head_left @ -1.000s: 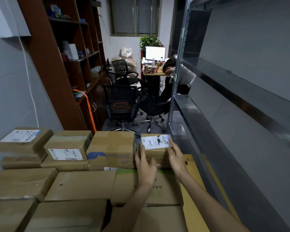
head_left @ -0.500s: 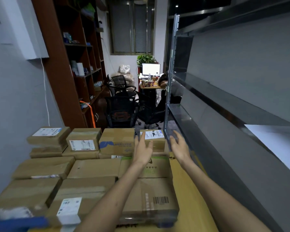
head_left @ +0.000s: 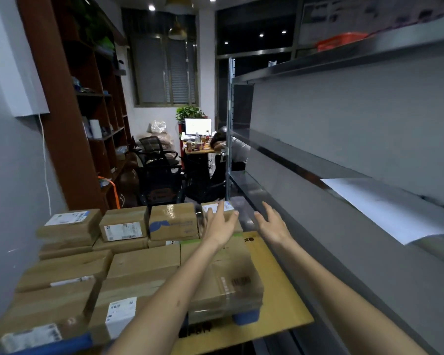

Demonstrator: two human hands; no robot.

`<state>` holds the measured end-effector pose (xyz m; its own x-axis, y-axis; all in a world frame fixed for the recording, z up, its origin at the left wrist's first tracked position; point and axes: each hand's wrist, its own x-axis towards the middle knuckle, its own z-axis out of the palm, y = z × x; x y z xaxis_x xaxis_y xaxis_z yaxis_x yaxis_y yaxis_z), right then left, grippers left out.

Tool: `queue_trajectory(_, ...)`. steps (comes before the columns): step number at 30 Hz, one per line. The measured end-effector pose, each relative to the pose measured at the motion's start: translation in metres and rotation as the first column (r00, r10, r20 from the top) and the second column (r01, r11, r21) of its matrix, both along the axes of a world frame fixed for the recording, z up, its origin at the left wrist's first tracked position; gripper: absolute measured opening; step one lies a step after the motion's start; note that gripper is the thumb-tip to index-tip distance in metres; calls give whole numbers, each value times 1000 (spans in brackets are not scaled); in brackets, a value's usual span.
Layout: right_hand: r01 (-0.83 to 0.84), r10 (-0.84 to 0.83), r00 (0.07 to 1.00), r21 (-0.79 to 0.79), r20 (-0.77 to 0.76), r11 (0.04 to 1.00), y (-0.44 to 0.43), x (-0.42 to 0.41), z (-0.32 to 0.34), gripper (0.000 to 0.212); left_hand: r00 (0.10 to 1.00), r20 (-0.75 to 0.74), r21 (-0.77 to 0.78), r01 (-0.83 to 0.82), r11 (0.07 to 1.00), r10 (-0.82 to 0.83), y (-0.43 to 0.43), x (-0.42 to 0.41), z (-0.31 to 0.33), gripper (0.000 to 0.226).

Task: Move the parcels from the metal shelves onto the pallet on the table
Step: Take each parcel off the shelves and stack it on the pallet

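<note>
While it is sitting at the far right corner of the load, up on the back row, the small labelled parcel (head_left: 207, 207) is lying directly beneath the left hand (head_left: 219, 226). That hand's fingers (head_left: 226, 217) are spreading straight and loose across the label and are holding nothing. Whether they are brushing the cardboard or hovering just above it, I cannot tell. With the hand covering most of the box, its long axis is not showing.

Around it the other parcels (head_left: 144, 262) are filling the pallet (head_left: 246, 316), of which only a blue near corner is peeking out. The pallet is resting on a yellow cardboard sheet (head_left: 277, 283) that is hiding the bench below.

The right hand (head_left: 273, 228) is hovering just beside the small parcel, past the right edge of the load, its fingers (head_left: 268, 210) likewise fanning open and empty. Beyond it the metal shelves (head_left: 305, 162) are running along the right edge of the bench, away from the person.

By my reading, this parcel is already sitting where it belongs and the coming move is a fetch from the shelves. They are lying to the right of both hands, so the right hand is standing nearer, while the left would be reaching across. No parcel is showing on the stretch of shelf in view, only a white sheet (head_left: 385, 208) lying on one tier.
</note>
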<state>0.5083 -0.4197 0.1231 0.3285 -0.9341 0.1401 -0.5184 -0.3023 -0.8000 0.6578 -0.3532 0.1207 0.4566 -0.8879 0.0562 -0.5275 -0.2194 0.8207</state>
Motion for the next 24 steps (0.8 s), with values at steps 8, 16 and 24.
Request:
queue_trajectory(8, 224, -219, 973, 62, -67, 973, 122, -68, -18, 62, 957, 56, 66, 282, 957, -286, 70, -50, -25, 73)
queue_trajectory(16, 487, -475, 872, 125, -114, 864, 257, -203, -40, 65, 798, 155, 134, 568, 812, -583, 134, -192, -36, 71)
queue_trajectory(24, 711, -703, 703, 110, -104, 695, 415, -344, -49, 64, 567, 155, 210, 781, 588, -809, 241, -361, -42, 72)
